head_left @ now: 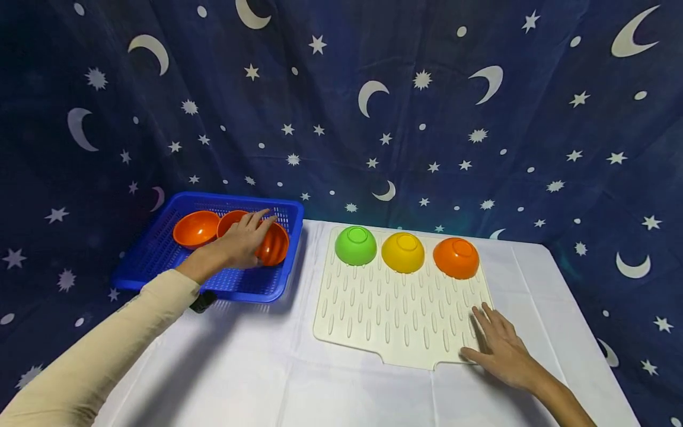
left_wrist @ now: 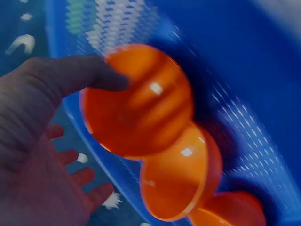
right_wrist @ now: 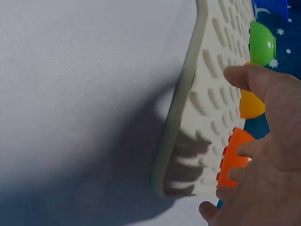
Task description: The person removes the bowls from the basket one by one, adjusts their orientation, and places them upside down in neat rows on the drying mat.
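My left hand (head_left: pixel 246 240) is over the blue basket (head_left: pixel 253 295), fingers spread. In the left wrist view its thumb overlaps the near orange bowl (left_wrist: pixel 155 117), and the other fingers are apart from the bowl, toward the basket's side. Two more orange bowls, a middle one (left_wrist: pixel 171 186) and a far one (head_left: pixel 196 229), sit in a row beside it. My right hand (head_left: pixel 504 353), fingers spread and holding nothing, hovers at the right front corner of a cream ridged draining board (head_left: pixel 389 320). Upside down along the board's back edge are a green bowl (head_left: pixel 356 246), a yellow bowl (head_left: pixel 402 253) and an orange bowl (head_left: pixel 456 259).
A white cloth (head_left: pixel 331 385) covers the table. Behind it hangs a dark blue curtain (head_left: pixel 331 77) with moons and stars. The basket stands left of the board, with a strip of white cloth between them.
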Demonstrator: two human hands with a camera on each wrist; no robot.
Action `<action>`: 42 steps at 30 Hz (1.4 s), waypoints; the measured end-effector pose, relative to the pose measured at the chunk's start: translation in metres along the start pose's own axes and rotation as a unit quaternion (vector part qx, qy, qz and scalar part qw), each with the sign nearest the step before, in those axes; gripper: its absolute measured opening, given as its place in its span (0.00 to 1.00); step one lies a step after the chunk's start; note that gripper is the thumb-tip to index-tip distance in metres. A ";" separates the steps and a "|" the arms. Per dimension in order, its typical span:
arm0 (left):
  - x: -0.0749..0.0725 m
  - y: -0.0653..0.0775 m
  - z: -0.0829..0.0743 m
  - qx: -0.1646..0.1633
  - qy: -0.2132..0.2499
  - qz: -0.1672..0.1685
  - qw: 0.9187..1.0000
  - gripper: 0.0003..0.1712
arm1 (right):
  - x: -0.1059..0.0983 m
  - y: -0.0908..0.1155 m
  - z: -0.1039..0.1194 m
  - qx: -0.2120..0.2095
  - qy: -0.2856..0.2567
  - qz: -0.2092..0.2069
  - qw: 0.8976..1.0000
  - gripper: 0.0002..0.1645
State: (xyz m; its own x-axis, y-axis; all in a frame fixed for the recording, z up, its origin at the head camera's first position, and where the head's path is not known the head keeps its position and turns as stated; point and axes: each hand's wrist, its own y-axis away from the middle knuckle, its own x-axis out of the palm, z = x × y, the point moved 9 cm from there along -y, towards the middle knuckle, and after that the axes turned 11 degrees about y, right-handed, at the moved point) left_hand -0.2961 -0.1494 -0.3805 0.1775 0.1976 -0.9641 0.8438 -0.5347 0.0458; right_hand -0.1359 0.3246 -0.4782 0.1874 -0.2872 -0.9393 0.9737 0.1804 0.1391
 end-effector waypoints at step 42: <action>0.040 0.004 0.049 -0.146 0.092 0.152 0.973 0.73 | 0.019 0.007 -0.047 0.062 -0.018 0.071 0.995 0.71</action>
State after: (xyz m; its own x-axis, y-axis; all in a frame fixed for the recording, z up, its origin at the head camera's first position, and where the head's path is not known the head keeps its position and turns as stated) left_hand -0.3106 -0.1843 -0.4320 0.5072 0.2244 -0.8321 0.8410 -0.3401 0.4208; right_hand -0.1321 0.3645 -0.5095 0.3261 -0.3005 -0.8963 0.9453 0.1055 0.3086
